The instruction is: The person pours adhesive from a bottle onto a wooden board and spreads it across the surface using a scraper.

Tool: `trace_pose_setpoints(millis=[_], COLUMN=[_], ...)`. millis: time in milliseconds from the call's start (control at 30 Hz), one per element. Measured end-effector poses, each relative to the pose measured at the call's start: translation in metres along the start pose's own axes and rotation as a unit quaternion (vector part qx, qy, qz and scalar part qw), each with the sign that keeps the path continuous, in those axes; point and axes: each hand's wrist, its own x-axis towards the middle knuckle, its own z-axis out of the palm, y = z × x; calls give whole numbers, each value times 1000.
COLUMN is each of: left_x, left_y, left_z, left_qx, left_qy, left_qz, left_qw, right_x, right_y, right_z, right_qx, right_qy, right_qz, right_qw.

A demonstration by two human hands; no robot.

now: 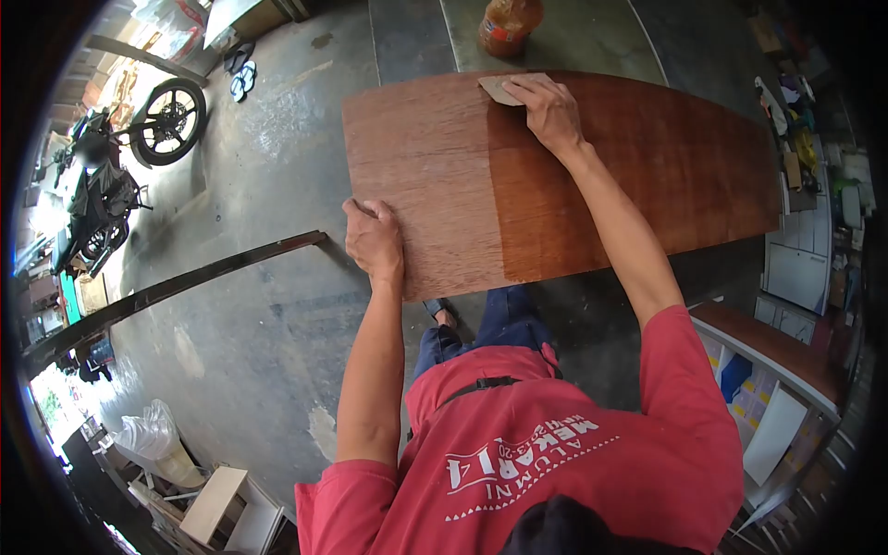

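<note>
A large wooden board (638, 166) lies across the view, pale on its left part and glossy reddish-brown on the rest, with a straight border between. My right hand (550, 111) is closed on a thin tan flat piece (500, 90), pressed to the board near its far edge, by that border. At the board's left edge, my left hand (374, 239) is closed round the edge, with its fingers curled. Just beyond the far edge stands a jar (509, 28) with orange-brown contents.
A long dark bar (185, 287) runs in from the left, its end near my left hand. A motorcycle (106, 185) and sandals (242, 81) are at the upper left. Shelving (777, 407) stands at the right, and a small wooden cabinet (217, 504) at the lower left.
</note>
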Motion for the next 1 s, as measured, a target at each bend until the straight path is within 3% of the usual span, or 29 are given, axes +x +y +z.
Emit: trace_pose_setpoints(millis=[133, 633, 767, 833, 1000], left_x=[2, 1, 0, 1, -6], left_y=[8, 8, -1, -11, -16], left_z=[-10, -11, -4, 3, 3], left_qx=[-2, -14, -23, 5, -18], left_qy=[-64, -65, -47, 3, 15], left_qz=[-43, -38, -31, 32, 34], left_qw=[997, 997, 998, 999, 999], right_x=[-10, -1, -4, -1, -5], right_y=[-11, -19, -5, 4, -16], right_z=[-2, 8, 7, 8, 0], right_qx=[-23, 1, -20, -34, 21], right_qy=[-21, 1, 30, 13, -22], right_qz=[10, 12, 24, 85, 62], right_qw=[999, 1000, 999, 996, 998])
